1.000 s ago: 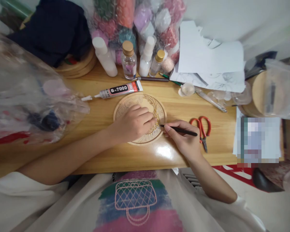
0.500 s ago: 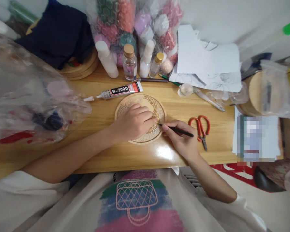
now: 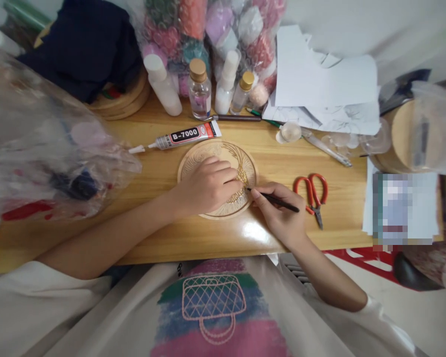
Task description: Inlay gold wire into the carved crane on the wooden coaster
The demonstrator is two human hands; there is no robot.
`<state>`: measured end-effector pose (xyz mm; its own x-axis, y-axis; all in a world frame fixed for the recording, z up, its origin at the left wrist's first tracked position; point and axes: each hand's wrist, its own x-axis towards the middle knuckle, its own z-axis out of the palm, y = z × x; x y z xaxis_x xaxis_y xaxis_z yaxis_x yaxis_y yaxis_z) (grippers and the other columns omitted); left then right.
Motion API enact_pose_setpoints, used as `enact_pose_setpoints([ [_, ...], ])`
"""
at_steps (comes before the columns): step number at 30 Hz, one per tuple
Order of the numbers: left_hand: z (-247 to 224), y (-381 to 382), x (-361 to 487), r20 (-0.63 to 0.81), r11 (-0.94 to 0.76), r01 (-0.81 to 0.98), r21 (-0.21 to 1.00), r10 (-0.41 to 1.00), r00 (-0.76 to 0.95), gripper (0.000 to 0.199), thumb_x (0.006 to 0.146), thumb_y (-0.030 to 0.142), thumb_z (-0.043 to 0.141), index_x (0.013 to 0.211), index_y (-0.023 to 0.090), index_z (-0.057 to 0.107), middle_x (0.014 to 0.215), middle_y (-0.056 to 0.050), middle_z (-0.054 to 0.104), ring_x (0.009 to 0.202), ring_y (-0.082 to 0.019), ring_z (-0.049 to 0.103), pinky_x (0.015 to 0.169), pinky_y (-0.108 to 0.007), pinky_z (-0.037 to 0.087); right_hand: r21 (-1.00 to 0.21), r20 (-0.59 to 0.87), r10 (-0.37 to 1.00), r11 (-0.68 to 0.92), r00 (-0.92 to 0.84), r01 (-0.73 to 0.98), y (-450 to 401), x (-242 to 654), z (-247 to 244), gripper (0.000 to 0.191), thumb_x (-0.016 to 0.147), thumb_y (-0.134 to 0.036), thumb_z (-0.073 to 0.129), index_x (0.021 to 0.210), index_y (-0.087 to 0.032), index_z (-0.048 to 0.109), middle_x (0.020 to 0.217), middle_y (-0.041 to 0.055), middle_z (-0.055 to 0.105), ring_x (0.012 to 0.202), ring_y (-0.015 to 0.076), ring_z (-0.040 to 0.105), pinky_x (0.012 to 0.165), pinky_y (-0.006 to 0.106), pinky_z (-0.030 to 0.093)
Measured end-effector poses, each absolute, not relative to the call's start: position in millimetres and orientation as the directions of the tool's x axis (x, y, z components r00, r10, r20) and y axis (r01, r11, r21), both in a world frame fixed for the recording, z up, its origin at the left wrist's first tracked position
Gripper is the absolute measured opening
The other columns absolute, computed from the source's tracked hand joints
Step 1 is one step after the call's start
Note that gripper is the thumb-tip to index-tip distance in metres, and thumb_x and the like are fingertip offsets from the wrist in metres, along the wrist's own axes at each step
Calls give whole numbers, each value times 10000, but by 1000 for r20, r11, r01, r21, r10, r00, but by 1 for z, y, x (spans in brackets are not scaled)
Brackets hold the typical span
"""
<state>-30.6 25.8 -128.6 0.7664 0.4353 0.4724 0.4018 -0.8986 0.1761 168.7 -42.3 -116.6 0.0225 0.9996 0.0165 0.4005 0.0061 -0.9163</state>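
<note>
A round carved wooden plate (image 3: 223,148) with a gold-coloured raised pattern lies on the wooden table (image 3: 152,243). Resting on the plate's left and middle part is my left hand (image 3: 211,187), its fingers bent and close together, pointing right; what lies under the fingertips, if anything, is hidden. At the plate's right edge my right hand (image 3: 282,213) pinches a thin dark stick-like tool (image 3: 278,200), whose tip touches or nearly touches the gold pattern near my left fingertips.
Behind the plate lie a B-7000 glue tube (image 3: 186,135) and several small bottles (image 3: 199,94). Red-handled pliers (image 3: 312,193) lie right of my right hand. Papers (image 3: 319,84) stand back right; a clear plastic bag (image 3: 59,144) fills the left side.
The view has shifted slightly, so the objects on the right appear further right. Both hands keep nearly the same pose on and beside the plate.
</note>
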Motion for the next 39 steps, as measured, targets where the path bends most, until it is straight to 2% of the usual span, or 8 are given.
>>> enact_pose_setpoints([
  [10,-131,24,-29,483,-897,408,172,438,759,220,963,209,577,759,177,652,682,-12,572,688,-171,459,678,-329,354,-900,28,998,4,50,435,-43,167,-116,59,832,-211,703,782,-190,725,685,-1,726,579,108,644,536,220,502],
  [19,-131,24,-29,501,-904,398,154,419,758,223,964,198,577,753,166,641,676,-11,568,688,-163,450,684,-325,357,-893,78,997,57,29,447,-45,167,-118,58,845,-200,691,796,-199,723,708,-1,724,609,110,642,566,232,514],
  [27,-132,24,-28,524,-909,402,108,396,754,198,947,183,597,754,164,639,655,-6,538,678,-163,427,674,-327,336,-953,-66,991,-97,115,288,-43,171,-120,76,810,-265,735,759,-209,728,626,-13,710,535,117,644,522,236,529],
  [34,-130,24,-28,521,-913,398,91,384,762,203,954,164,574,764,152,647,660,-12,547,685,-161,430,688,-325,336,-920,-42,996,-68,74,386,-44,172,-120,105,818,-286,722,760,-199,733,645,-2,706,530,111,605,493,235,472],
  [39,-129,24,-29,508,-914,397,89,384,771,197,962,167,562,792,154,662,659,-11,550,684,-163,440,686,-326,349,-909,-4,999,-23,47,415,-44,171,-119,99,837,-262,701,765,-198,721,657,-2,702,548,116,613,513,248,480],
])
